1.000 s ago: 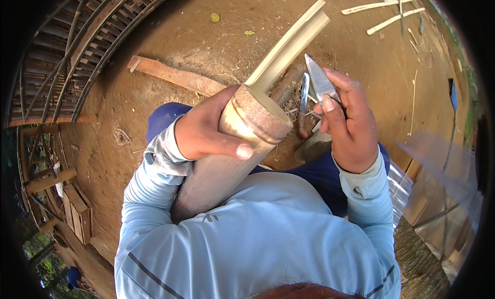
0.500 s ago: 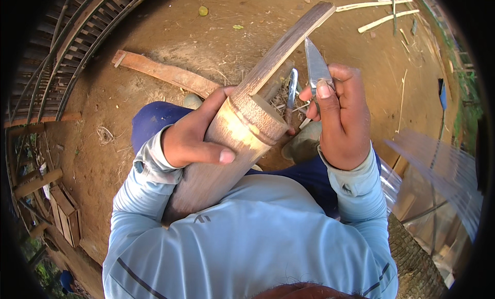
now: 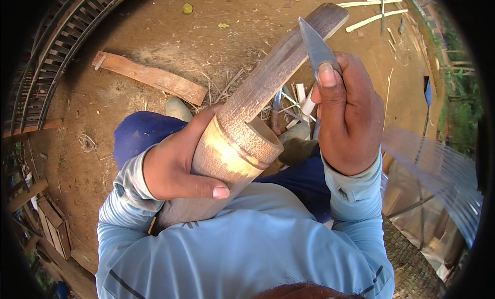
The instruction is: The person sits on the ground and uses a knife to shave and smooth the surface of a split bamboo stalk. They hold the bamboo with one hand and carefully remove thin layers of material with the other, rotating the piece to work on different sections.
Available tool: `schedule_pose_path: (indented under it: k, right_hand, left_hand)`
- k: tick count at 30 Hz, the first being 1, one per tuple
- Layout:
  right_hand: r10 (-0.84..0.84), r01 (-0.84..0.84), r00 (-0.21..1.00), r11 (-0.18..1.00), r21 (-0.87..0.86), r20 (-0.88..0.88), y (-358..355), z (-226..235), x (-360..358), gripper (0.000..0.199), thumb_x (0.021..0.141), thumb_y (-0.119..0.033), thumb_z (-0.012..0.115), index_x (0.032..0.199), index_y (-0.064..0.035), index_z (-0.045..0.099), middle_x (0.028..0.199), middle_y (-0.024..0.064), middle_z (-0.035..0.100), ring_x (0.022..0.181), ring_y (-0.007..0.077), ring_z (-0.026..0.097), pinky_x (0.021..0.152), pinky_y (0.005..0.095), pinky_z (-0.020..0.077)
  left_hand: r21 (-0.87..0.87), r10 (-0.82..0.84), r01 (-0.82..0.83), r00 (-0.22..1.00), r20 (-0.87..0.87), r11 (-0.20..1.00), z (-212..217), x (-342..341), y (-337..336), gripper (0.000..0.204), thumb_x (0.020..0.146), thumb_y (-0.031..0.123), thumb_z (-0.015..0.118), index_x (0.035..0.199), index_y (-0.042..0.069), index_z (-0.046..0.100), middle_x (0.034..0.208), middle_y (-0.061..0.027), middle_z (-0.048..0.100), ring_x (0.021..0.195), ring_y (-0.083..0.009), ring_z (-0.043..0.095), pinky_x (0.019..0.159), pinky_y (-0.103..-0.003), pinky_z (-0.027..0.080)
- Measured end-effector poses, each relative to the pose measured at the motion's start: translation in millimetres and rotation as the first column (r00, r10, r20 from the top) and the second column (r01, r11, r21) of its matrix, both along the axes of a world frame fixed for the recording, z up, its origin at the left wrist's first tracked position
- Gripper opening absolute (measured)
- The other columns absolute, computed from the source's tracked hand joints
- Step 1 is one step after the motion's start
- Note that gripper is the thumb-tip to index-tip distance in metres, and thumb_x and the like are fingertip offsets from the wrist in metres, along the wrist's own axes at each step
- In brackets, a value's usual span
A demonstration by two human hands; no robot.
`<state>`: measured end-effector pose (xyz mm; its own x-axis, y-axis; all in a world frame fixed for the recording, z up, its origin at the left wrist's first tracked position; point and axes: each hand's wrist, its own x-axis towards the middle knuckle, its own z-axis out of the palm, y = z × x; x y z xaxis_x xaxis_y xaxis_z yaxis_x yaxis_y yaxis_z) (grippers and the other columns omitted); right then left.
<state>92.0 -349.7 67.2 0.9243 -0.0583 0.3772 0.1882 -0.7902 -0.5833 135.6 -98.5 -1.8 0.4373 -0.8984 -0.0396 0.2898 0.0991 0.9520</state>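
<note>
- Bamboo point(image 3: 234, 144): thick hollow culm section, tan and smooth near its cut end, darker and mottled along the long half-split tongue that runs up toward the upper right. It lies across the person's lap, open end facing the camera, with a raised node ring just below the rim.
- Left hand point(image 3: 172, 167): wrapped around the left side of the bamboo below the rim, fingers behind it, thumb pressed flat across the front. Grip is closed on the bamboo.
- Knife point(image 3: 315, 45): narrow pointed steel blade, bright and smooth, tip up. Its flat lies against the right edge of the bamboo tongue, near the tongue's top end.
- Right hand point(image 3: 350, 116): fist closed around the knife handle, which is hidden inside it; thumb laid along the lower blade.
- Sleeves point(image 3: 356, 196): light blue knit, ribbed at the cuffs; dark blue trousers point(image 3: 139, 136) below.
- Shavings point(image 3: 296, 100): pale thin bamboo strips, heaped on the ground between the feet, just behind the bamboo's rim.
- Plank point(image 3: 149, 77): flat reddish-brown board, rough-edged, lying on the dirt to the upper left, well apart from the hands.
- Ground point(image 3: 170, 25): bare brown packed earth with scattered straw.
- Slats point(image 3: 374, 12): pale split lengths at the top right edge.
- Sheet point(image 3: 438, 170): corrugated translucent panel, right side.
</note>
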Motion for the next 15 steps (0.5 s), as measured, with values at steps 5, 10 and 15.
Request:
schedule_pose_path:
  k: [5,10,15]
  right_hand:
    - [0.002,-0.002,1.0,1.0,-0.011,-0.022,1.6,0.0,2.7,0.017,0.104,-0.019,0.055,0.096,-0.0033,0.054,0.067,0.016,0.055,0.06,0.0399,0.057,0.051,0.0402,0.0431]
    - [0.0,-0.001,1.0,1.0,-0.024,-0.03,2.5,-0.3,6.7,0.018,0.104,-0.018,0.054,0.094,-0.003,0.052,0.067,0.0175,0.054,0.06,0.042,0.056,0.051,0.0417,0.0423]
    - [-0.019,0.019,0.997,1.0,0.005,-0.079,6.5,0.6,7.2,0.021,0.104,-0.018,0.054,0.09,-0.0028,0.049,0.066,0.0191,0.052,0.06,0.0437,0.054,0.051,0.0431,0.0414]
  left_hand:
    - [-0.009,-0.013,0.014,0.994,0.104,1.0,0.3,2.5,0.5,0.107,0.079,0.019,0.084,0.154,-0.008,0.012,0.147,-0.0209,0.046,0.14,-0.0286,0.043,0.117,-0.041,0.03]
    - [-0.031,-0.005,0.009,0.99,0.142,0.999,-1.0,5.4,0.5,0.106,0.078,0.017,0.083,0.154,-0.007,0.013,0.146,-0.0207,0.046,0.139,-0.0286,0.044,0.116,-0.041,0.032]
    - [-0.04,0.014,-0.008,0.99,0.144,0.999,-3.1,5.4,1.0,0.105,0.079,0.017,0.083,0.154,-0.007,0.013,0.146,-0.0204,0.047,0.138,-0.0286,0.045,0.115,-0.041,0.033]
